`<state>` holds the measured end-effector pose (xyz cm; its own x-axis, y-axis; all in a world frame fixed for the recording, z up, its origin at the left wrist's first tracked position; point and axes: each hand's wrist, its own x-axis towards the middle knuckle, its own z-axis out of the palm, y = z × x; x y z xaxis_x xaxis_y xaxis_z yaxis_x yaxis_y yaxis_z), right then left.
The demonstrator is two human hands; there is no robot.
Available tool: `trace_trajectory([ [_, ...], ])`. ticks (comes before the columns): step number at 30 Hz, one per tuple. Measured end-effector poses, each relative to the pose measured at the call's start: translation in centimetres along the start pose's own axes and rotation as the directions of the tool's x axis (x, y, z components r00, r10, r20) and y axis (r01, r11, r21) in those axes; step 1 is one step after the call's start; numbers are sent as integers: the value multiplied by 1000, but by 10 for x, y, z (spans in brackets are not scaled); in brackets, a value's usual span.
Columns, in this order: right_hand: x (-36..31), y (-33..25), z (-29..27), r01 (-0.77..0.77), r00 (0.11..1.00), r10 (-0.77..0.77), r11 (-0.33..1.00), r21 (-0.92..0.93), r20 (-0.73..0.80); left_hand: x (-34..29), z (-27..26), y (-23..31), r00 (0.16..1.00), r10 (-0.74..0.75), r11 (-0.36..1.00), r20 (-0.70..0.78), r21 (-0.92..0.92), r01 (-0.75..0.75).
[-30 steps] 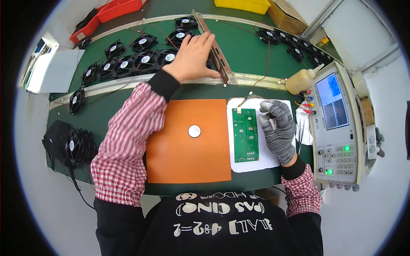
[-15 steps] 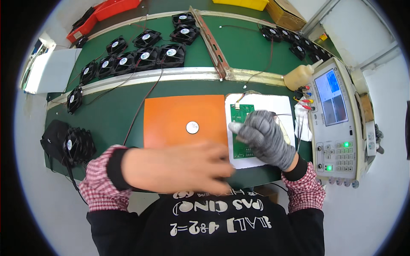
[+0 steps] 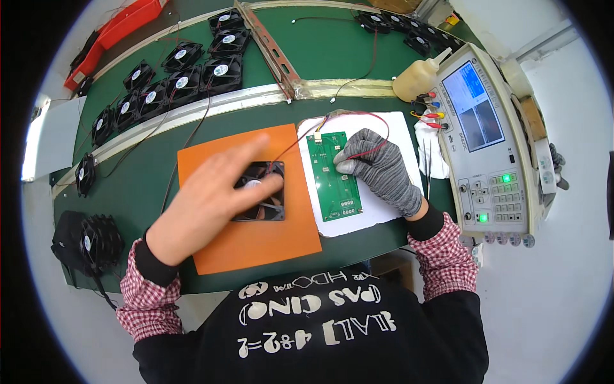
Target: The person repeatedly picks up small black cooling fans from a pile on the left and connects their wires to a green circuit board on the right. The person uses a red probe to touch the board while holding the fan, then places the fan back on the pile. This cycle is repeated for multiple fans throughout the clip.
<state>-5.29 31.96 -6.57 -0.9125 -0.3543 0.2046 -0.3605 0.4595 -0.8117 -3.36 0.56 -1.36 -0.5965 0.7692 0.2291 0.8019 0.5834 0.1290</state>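
Note:
A black square cooling fan point(image 3: 272, 212) lies on the orange mat point(image 3: 256, 253), partly hidden under my left hand point(image 3: 217, 189). That hand is bare and spread, its thumb resting over the fan's hub and frame. From the fan a thin red wire point(image 3: 364, 113) arcs over the circuit board's top and loops back to my right hand point(image 3: 380, 169). In its grey glove, that hand pinches the wire's end just above the green circuit board point(image 3: 326, 185). My fingertips hide the end itself. The board lies on a white pad point(image 3: 307, 166), a small plug with coloured leads at its top.
A bench meter point(image 3: 489, 166) with a lit screen stands on the right, tweezers point(image 3: 428, 169) and a white cloth point(image 3: 433, 150) beside it. A yellowish squeeze bottle point(image 3: 416, 80) is behind. Several fans point(image 3: 182, 82) line the back shelf; more are stacked point(image 3: 99, 240) at the left.
A fan now lies on the mat, where a white disc showed before. My left hand has moved up and spread over it. The red wire now loops to my right hand. The view has shifted.

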Motion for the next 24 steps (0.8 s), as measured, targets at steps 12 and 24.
trace_trajectory([
  [12,2,5,5,54,998,-55,995,-86,-10,-2,28,12,981,-195,949,11,-250,191],
  [24,1,5,4,133,991,-131,985,-107,21,-28,-47,34,925,-175,28,337,-938,346],
])
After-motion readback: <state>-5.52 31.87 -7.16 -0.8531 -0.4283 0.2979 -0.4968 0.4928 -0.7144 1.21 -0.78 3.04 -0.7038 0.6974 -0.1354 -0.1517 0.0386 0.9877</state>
